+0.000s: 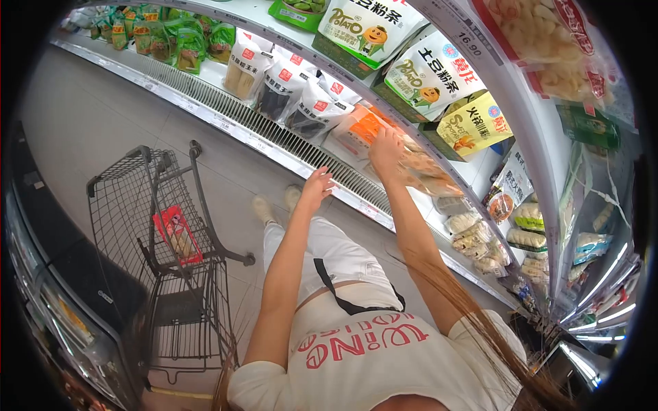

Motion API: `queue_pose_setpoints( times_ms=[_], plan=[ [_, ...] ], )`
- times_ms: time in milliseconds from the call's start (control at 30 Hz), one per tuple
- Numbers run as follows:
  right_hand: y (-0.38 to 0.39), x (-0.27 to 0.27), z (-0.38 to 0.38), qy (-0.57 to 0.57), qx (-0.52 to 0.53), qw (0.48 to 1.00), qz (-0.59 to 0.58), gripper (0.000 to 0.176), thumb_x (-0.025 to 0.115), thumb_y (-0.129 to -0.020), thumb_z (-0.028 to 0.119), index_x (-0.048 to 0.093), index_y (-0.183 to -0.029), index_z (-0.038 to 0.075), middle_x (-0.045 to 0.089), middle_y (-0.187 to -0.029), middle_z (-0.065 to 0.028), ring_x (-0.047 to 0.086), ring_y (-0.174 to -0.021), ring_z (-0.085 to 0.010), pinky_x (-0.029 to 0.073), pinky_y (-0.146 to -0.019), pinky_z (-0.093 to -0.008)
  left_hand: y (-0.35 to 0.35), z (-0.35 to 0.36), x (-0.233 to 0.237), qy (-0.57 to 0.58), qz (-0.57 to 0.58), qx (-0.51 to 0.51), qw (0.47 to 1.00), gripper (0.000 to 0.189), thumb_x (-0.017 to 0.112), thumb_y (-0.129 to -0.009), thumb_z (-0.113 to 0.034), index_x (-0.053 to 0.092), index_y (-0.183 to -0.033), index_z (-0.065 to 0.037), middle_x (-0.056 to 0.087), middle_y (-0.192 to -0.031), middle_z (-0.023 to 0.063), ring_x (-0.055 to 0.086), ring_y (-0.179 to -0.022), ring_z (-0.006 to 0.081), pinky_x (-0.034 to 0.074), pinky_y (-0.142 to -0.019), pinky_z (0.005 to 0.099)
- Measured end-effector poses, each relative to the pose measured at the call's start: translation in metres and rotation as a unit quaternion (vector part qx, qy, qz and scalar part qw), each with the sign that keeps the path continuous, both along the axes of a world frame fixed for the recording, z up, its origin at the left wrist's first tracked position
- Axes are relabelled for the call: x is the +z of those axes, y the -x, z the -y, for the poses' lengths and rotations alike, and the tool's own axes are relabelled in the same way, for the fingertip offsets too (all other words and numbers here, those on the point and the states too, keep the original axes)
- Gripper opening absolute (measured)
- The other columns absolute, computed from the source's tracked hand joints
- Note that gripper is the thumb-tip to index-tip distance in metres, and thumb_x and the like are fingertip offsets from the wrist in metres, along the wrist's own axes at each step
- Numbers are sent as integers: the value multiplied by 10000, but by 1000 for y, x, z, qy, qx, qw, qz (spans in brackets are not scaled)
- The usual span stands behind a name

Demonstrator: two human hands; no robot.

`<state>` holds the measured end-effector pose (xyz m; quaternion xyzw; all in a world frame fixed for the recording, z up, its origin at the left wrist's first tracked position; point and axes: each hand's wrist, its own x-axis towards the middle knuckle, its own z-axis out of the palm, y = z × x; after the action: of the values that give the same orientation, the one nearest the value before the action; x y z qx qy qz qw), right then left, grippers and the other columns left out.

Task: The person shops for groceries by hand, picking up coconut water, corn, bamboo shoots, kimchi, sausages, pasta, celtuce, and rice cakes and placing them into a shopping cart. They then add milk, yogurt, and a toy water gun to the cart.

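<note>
The person's right hand [386, 152] reaches into the lower shelf, its fingers bent against one orange-printed clear packet [360, 130]; whether they pinch the film or only touch it, I cannot tell. The packet lies just right of the corn bags, below the upper shelf, with its clear end facing the slatted grille [205, 94] and its orange part set farther back. Its long axis seems to slant from the grille toward the back, but the hand hides the far end, so I cannot be sure. The left hand [319, 186], one of two at work, is loosely open with nothing in it, above the shelf's front edge and apart from the packet. Three white waxy-corn bags [280, 85] stand in the front row, one showing pale cobs and two dark ones, with others partly hidden behind. Above are two white-and-green potato noodle packs [433, 74] and one yellow sweet potato pack [475, 127]. One wire shopping cart [179, 307] stands left of the person, holding one red-edged packet [179, 236].
</note>
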<state>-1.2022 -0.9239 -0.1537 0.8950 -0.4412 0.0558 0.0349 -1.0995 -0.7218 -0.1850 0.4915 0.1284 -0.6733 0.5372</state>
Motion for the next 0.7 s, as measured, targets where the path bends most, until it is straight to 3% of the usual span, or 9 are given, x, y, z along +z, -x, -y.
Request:
queue_pose_setpoints(
  times_ms=[33, 67, 133, 200, 267, 367, 467, 633, 700],
  plan=[
    [-1, 12, -9, -21, -14, 1000, 1, 278, 593, -798, 150, 547, -1051, 44, 576, -1033, -128, 558, -969, -315, 405, -831, -460, -3, -18, 6, -17, 48, 6, 999, 482, 508, -921, -123, 394, -1388, -103, 510, -1329, 130, 529, -1148, 279, 397, -981, 446],
    [-3, 24, -20, -44, -22, 999, 4, 291, 596, -799, 155, 544, -1061, 39, 568, -1048, -138, 554, -976, -325, 406, -833, -466, -6, -38, 14, -15, 175, -17, 984, 487, 517, -911, -121, 400, -1383, -102, 516, -1318, 133, 533, -1138, 281, 401, -975, 440],
    [-15, 44, -49, -90, -7, 995, 30, 317, 600, -805, 142, 533, -1093, 26, 549, -1091, -160, 535, -1011, -348, 398, -854, -477, -22, -93, 33, -45, 426, -56, 902, 496, 536, -892, -117, 411, -1373, -98, 528, -1296, 141, 542, -1119, 284, 409, -961, 428],
    [-21, 53, -88, -139, 49, 987, 67, 332, 611, -807, 127, 536, -1115, 25, 541, -1132, -169, 521, -1039, -365, 394, -872, -489, -41, -138, 121, -228, 650, -84, 720, 512, 574, -872, -138, 413, -1351, -54, 506, -1281, 178, 503, -1151, 348, 366, -978, 498],
    [-31, 59, -139, -208, 132, 965, 92, 324, 624, -802, 125, 554, -1106, 37, 545, -1141, -164, 527, -1028, -369, 405, -857, -496, -54, -172, 171, -421, 769, -89, 473, 513, 586, -868, -155, 416, -1336, -31, 485, -1286, 200, 481, -1154, 382, 342, -976, 544],
    [-40, 59, -200, -316, 261, 905, 111, 275, 638, -786, 114, 589, -1048, 50, 557, -1118, -158, 554, -976, -360, 436, -811, -490, -71, -251, 154, -576, 700, -20, 421, 519, 574, -880, -198, 410, -1338, -16, 434, -1328, 217, 426, -1202, 413, 305, -965, 597],
    [-45, 77, -261, -361, 365, 850, 118, 221, 626, -786, 80, 594, -999, 34, 558, -1097, -167, 550, -981, -367, 461, -784, -467, -76, -299, 137, -651, 561, -40, 510, 481, 552, -868, -190, 443, -1300, -8, 505, -1251, 225, 502, -1135, 395, 373, -919, 564],
    [-32, 80, -337, -383, 423, 807, 150, 109, 620, -788, 104, 570, -850, 30, 559, -908, -154, 590, -819, -350, 490, -716, -444, -68, -349, 129, -528, 649, -13, 548, 186, 474, -891, -169, 595, -929, -34, 659, -893, 209, 632, -822, 424, 479, -677, 517],
    [-20, 93, -361, -381, 423, 815, 105, 109, 606, -792, 107, 588, -869, 31, 567, -910, -158, 600, -836, -350, 491, -720, -451, -65, -358, 123, -522, 639, 4, 565, 243, 426, -920, -210, 602, -963, -48, 663, -917, 212, 626, -862, 427, 465, -705, 543]
  ],
)
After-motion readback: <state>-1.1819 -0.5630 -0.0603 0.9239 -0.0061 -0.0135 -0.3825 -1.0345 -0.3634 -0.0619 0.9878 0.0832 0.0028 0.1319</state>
